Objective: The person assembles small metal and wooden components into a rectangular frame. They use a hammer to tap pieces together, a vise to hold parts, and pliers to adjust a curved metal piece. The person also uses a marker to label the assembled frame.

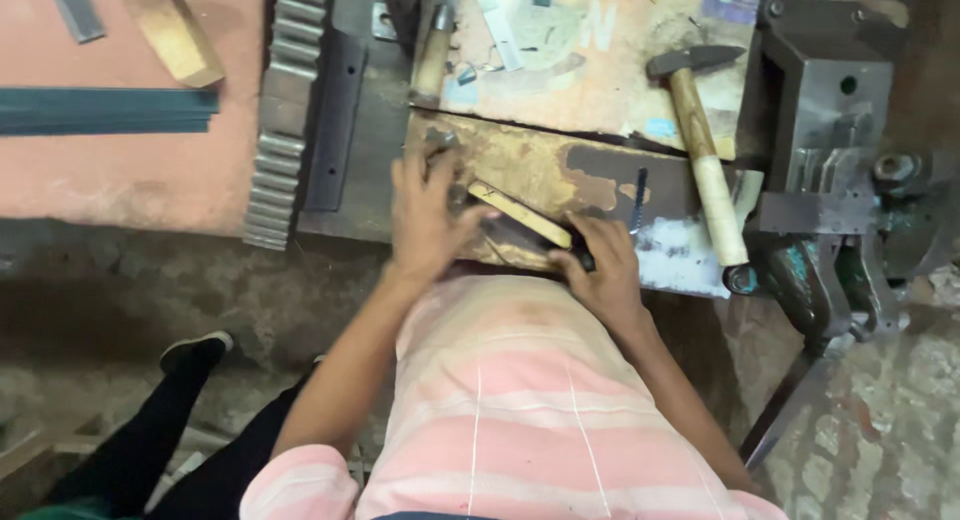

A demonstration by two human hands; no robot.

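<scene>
A thin yellowish metal strip (520, 213) lies diagonally on a worn wooden workbench (560, 170). My left hand (425, 215) presses down near the strip's upper left end, fingers spread over a small dark metal piece (440, 138). The strip's lower right end, at the bench's front edge, is gripped by my right hand (600, 270). My pink striped shirt fills the lower middle of the view.
A hammer (700, 130) with a pale wooden handle lies on the bench to the right. A grey metal vise (830, 130) stands at the far right. A toothed metal bar (285, 110) and flat bars lie left. Dark green strips (100, 110) rest on the reddish floor.
</scene>
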